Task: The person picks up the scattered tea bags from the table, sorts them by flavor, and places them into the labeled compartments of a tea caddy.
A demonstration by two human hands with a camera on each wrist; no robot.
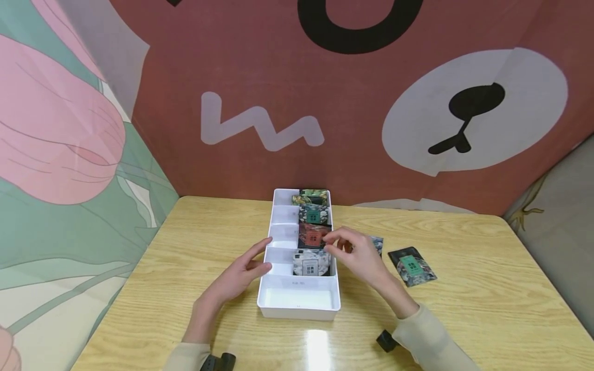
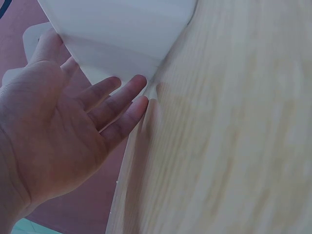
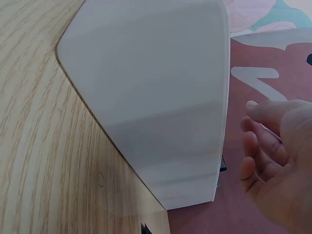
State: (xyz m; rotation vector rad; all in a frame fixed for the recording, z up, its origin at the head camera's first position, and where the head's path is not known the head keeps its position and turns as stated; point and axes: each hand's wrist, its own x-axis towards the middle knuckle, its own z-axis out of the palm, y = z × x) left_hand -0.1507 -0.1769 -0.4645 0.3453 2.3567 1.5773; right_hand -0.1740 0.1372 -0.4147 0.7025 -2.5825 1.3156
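Observation:
A long white divided box (image 1: 299,313) stands on the table, its compartments running away from me. Inside are a white packet (image 1: 312,264), a red packet (image 1: 308,236), a teal-labelled packet (image 1: 313,213) and, at the far end, a green-and-yellow packet (image 1: 308,197). My left hand (image 1: 232,280) is at the box's left side, fingers relaxed and fingertips against the wall (image 2: 122,44). Over the right rim, my right hand (image 1: 361,253) has its fingertips at the red packet's right edge. Its fingers bend loosely with nothing visible between them in the right wrist view.
A dark packet with a green label (image 1: 412,266) lies on the table (image 1: 482,288) right of the box. Another packet (image 1: 378,243) is partly hidden behind my right hand. A red printed cloth (image 1: 352,129) hangs behind the table's back edge.

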